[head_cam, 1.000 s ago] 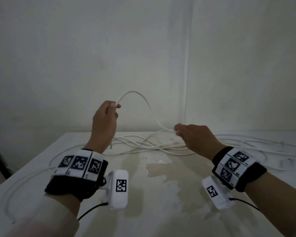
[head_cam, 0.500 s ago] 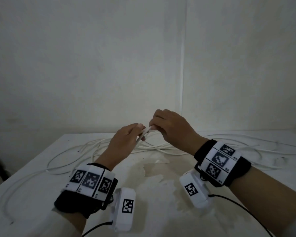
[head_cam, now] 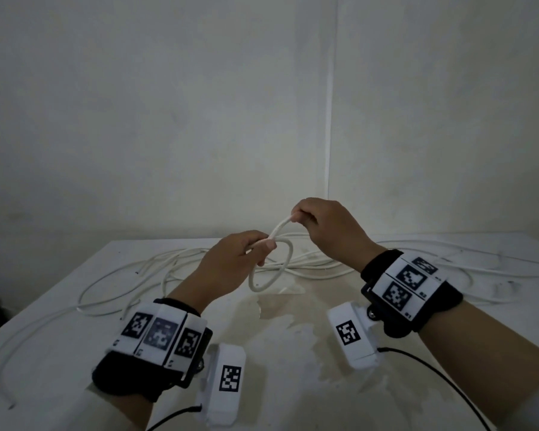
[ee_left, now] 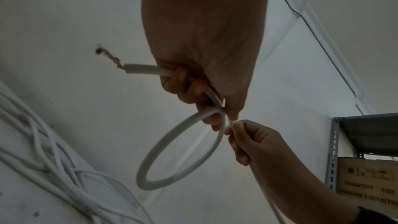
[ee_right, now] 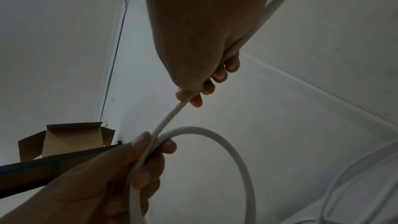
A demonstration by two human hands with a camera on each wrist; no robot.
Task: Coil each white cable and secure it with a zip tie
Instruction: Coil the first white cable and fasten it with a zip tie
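A white cable is bent into one small loop point(head_cam: 259, 288) that hangs below my left hand point(head_cam: 262, 247) above the table's middle. The left hand's thumb and fingers pinch the loop's crossing. In the left wrist view the loop point(ee_left: 150, 186) shows clearly, and the cable's short end with bare frayed wire point(ee_left: 107, 57) sticks out behind the fingers. My right hand point(head_cam: 299, 217) is just up and right of the left and pinches the same cable a few centimetres past the crossing. In the right wrist view that stretch point(ee_right: 170, 117) runs taut between both hands. No zip tie is visible.
More white cable lies in loose tangles across the back of the white table point(head_cam: 59, 353), both at the left point(head_cam: 122, 275) and the right point(head_cam: 448, 269). Walls meet in a corner behind. A metal shelf with a cardboard box point(ee_left: 366, 185) stands nearby, and an open box point(ee_right: 71, 139) too.
The hands were apart, the left raised with the cable end and the right low at the pile. They came together, and now one small loop hangs from the left hand.
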